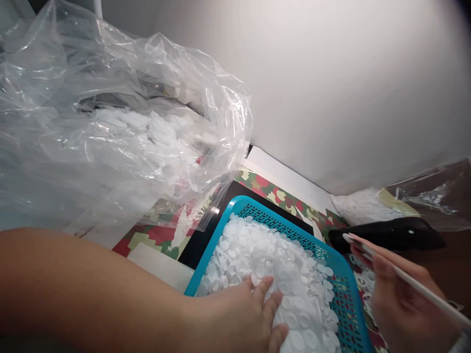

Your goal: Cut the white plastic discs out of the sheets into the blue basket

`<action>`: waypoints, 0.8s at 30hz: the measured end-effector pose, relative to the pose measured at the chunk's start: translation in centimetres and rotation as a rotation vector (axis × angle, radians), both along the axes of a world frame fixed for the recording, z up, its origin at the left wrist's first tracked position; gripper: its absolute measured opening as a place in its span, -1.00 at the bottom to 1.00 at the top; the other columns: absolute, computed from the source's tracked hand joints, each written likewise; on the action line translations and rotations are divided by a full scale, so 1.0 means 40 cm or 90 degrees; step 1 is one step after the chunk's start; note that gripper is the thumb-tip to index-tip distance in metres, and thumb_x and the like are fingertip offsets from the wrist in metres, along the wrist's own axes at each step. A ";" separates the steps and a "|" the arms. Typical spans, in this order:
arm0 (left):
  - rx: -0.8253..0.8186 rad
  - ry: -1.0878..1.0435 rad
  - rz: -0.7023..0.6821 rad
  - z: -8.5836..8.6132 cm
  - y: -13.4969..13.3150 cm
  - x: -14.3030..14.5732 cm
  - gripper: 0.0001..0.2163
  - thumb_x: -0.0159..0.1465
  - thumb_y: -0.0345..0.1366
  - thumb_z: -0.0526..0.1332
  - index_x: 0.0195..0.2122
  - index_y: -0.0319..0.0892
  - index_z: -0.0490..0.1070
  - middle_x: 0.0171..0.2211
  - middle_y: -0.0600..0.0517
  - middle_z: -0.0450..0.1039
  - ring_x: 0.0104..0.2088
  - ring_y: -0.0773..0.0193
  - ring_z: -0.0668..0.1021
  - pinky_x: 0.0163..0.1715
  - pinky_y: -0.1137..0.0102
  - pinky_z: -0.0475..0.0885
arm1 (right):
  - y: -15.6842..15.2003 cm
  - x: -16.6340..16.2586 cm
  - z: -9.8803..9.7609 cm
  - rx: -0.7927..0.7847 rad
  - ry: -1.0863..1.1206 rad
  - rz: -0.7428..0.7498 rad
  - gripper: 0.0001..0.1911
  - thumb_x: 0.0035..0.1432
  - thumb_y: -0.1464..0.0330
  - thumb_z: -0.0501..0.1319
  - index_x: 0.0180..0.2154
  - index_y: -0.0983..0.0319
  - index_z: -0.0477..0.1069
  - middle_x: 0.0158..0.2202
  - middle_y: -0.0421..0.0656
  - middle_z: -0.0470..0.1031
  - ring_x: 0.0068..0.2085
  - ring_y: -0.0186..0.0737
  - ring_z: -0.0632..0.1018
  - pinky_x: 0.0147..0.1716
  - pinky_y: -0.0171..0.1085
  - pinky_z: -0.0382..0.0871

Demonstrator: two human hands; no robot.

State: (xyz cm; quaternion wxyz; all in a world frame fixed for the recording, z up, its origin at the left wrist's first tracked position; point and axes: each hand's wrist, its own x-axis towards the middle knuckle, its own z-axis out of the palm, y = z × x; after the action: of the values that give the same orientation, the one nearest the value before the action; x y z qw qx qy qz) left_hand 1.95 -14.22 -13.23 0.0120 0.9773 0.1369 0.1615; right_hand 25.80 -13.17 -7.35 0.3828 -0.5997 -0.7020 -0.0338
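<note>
A blue plastic basket [351,294] with perforated walls is filled with small white round discs [239,240]. On top of them lies a white sheet [298,304] marked with rows of round shapes. My left hand [253,314] reaches in from the left, its fingers spread and resting at the sheet's left edge, with nothing gripped. Beyond the basket's right side, my right hand [401,294] is closed around a slim white stick [415,282], held like a pen. The tip points up and left, near a black tapered object [390,234].
A large clear plastic bag [206,98] with white pieces [154,127] inside fills the upper left. At the right is another clear bag [427,191] beside white material [364,206]. Red-green patterned covering [265,186] lies under the basket. A pale wall [331,88] stands behind.
</note>
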 end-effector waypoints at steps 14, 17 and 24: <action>0.009 0.000 0.004 -0.001 -0.002 -0.002 -0.65 0.28 -0.33 0.11 0.10 -0.23 0.36 0.06 -0.14 0.43 0.04 0.01 0.45 -0.23 0.18 0.45 | 0.022 -0.075 -0.001 -0.326 -0.117 0.539 -0.73 0.22 0.53 0.10 -0.07 0.20 0.40 -0.17 -0.12 0.54 -0.14 -0.29 0.57 -0.16 -0.40 0.49; 0.001 -0.005 0.000 -0.001 0.000 -0.003 -0.67 0.29 -0.36 0.08 0.07 -0.24 0.38 0.02 -0.14 0.47 -0.05 0.04 0.50 -0.26 0.19 0.45 | 0.039 -0.100 -0.013 -0.365 -0.092 0.568 -0.74 0.23 0.54 0.10 -0.08 0.22 0.41 -0.18 -0.10 0.55 -0.14 -0.27 0.57 -0.17 -0.36 0.51; -0.029 -0.005 0.001 0.000 -0.002 -0.001 -0.66 0.25 -0.35 0.11 0.05 -0.26 0.38 -0.06 -0.14 0.52 -0.15 0.03 0.54 -0.24 0.19 0.44 | 0.033 -0.092 -0.031 -0.363 -0.097 0.561 -0.76 0.25 0.47 0.13 -0.08 0.18 0.46 -0.15 -0.13 0.56 -0.13 -0.28 0.58 -0.14 -0.40 0.50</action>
State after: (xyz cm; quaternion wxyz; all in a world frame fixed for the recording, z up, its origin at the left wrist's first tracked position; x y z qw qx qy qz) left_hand 1.91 -14.32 -13.25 0.0347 0.9760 0.1410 0.1624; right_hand 22.10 -11.86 -8.61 0.1305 -0.3240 -0.8944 0.2792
